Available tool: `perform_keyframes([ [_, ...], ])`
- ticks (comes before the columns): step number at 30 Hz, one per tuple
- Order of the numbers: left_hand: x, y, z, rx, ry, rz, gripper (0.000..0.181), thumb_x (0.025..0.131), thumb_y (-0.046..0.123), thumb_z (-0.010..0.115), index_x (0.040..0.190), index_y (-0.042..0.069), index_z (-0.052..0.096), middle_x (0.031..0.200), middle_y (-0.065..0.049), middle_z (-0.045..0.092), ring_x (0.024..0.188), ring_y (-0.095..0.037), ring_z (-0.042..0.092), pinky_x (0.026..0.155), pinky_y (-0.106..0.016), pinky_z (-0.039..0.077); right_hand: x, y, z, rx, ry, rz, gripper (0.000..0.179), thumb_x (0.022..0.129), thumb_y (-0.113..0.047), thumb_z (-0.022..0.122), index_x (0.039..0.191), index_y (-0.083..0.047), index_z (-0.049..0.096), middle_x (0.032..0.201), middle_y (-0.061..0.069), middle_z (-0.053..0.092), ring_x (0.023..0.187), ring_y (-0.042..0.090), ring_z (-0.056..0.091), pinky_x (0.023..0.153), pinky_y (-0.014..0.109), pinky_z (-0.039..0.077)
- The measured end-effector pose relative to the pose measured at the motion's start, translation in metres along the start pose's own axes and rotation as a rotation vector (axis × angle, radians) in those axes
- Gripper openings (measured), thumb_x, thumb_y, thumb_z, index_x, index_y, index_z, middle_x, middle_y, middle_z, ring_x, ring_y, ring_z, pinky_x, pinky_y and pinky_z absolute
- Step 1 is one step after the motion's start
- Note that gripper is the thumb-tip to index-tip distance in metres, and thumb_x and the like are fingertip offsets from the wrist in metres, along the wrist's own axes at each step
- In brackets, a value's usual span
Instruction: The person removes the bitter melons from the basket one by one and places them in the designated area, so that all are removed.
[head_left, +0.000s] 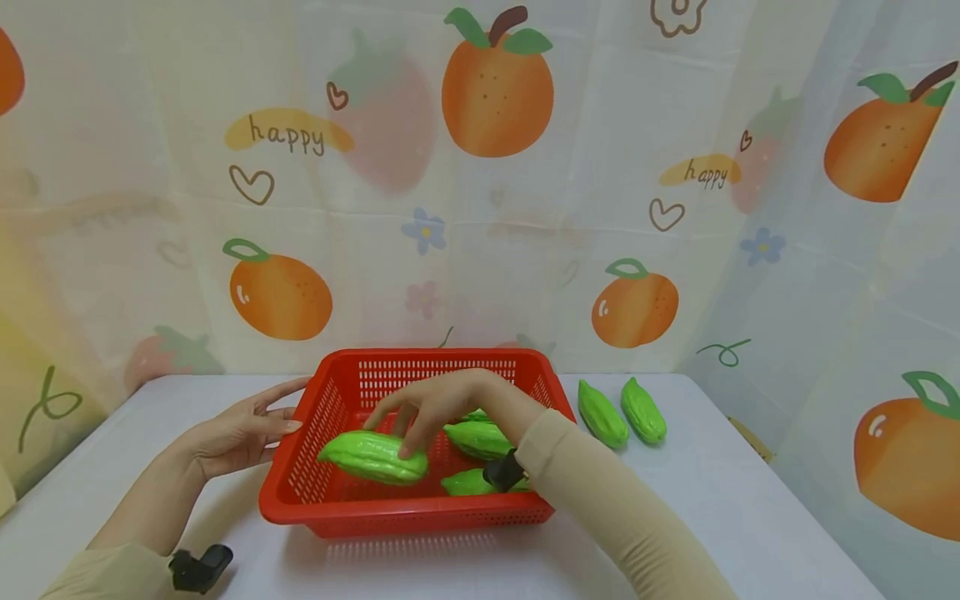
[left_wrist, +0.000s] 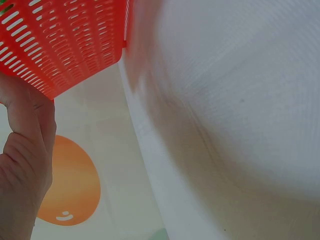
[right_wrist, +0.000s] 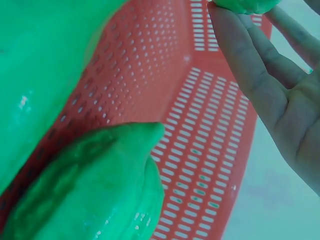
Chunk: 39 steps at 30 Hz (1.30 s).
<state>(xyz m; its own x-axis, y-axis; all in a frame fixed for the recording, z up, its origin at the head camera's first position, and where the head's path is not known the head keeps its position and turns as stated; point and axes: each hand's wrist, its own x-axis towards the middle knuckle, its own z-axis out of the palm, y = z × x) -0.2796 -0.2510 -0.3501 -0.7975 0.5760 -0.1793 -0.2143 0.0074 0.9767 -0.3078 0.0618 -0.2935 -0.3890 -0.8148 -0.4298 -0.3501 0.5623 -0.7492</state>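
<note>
A red plastic basket with slotted walls stands on the table. My right hand reaches into it from the right and pinches a bright green, ridged bitter melon between thumb and fingers, over the basket's left half. In the right wrist view that melon shows at the top edge, at the fingertips. Other bitter melons lie in the basket's right half, partly hidden by my right wrist. My left hand rests against the basket's left side, fingers extended and touching the rim.
Two more bitter melons, one nearer and one farther right, lie on the white table right of the basket. A curtain printed with fruit hangs behind the table and along its sides.
</note>
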Motion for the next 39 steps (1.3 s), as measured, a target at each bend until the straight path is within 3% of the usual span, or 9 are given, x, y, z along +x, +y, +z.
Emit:
perform_keyframes([
  [10, 0.000, -0.003, -0.002, -0.019, -0.015, 0.016, 0.067, 0.102, 0.012, 0.049, 0.154, 0.027, 0.011, 0.118, 0.007, 0.068, 0.100, -0.012, 0.070, 0.091, -0.035, 0.059, -0.015, 0.000, -0.009, -0.002, 0.056, -0.029, 0.053, 0.090, -0.016, 0.071, 0.138, -0.027, 0.052, 0.121, 0.001, 0.064, 0.107, 0.012, 0.065, 0.086, 0.031, 0.058],
  [17, 0.000, -0.002, -0.002, -0.012, -0.016, 0.019, 0.061, 0.102, 0.012, 0.049, 0.151, 0.031, 0.018, 0.116, 0.007, 0.069, 0.101, -0.011, 0.069, 0.091, -0.035, 0.059, -0.030, 0.002, -0.018, 0.027, 0.115, -0.028, 0.053, 0.090, -0.018, 0.071, 0.138, -0.030, 0.052, 0.120, 0.003, 0.066, 0.107, 0.014, 0.065, 0.092, 0.044, 0.056],
  [31, 0.002, -0.003, -0.005, -0.004, -0.019, 0.028, 0.060, 0.102, 0.012, 0.048, 0.151, 0.031, 0.019, 0.118, 0.007, 0.069, 0.102, -0.012, 0.069, 0.091, -0.036, 0.059, -0.059, 0.012, -0.034, 0.093, 0.213, 0.010, 0.057, 0.092, -0.015, 0.067, 0.143, -0.030, 0.047, 0.132, 0.007, 0.055, 0.119, 0.017, 0.055, 0.095, 0.032, 0.055],
  [39, 0.001, -0.003, -0.003, -0.008, -0.042, 0.032, 0.057, 0.102, 0.012, 0.048, 0.150, 0.031, 0.022, 0.118, 0.007, 0.069, 0.101, -0.012, 0.069, 0.091, -0.036, 0.059, -0.083, 0.023, -0.043, 0.105, 0.280, -0.002, 0.052, 0.093, -0.015, 0.065, 0.141, -0.028, 0.049, 0.119, 0.008, 0.061, 0.103, 0.017, 0.061, 0.093, 0.036, 0.056],
])
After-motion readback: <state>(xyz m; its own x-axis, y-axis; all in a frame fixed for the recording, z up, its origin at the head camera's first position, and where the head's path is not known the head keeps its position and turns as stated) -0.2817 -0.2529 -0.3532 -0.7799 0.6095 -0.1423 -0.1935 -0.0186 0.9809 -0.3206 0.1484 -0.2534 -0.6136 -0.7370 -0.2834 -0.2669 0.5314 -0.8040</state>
